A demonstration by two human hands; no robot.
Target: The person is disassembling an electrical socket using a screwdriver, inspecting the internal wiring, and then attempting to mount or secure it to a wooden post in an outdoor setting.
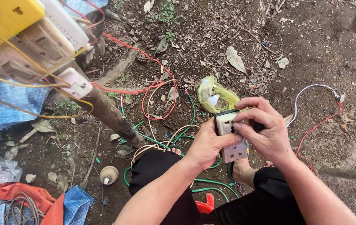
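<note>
Head view: above a tangle of loose wires (161, 125) on the dirt, the left hand (206, 143) and right hand (265, 129) both grip a beige socket plate (233, 137), which could slip and snag them.

Left hand (206, 143), right hand (265, 127) in closed grip

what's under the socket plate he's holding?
Below the socket plate, held by left hand and right hand, lie green wires on dirt and a bare foot. The plate's back and whatever the right fingers pinch are covered.
</note>
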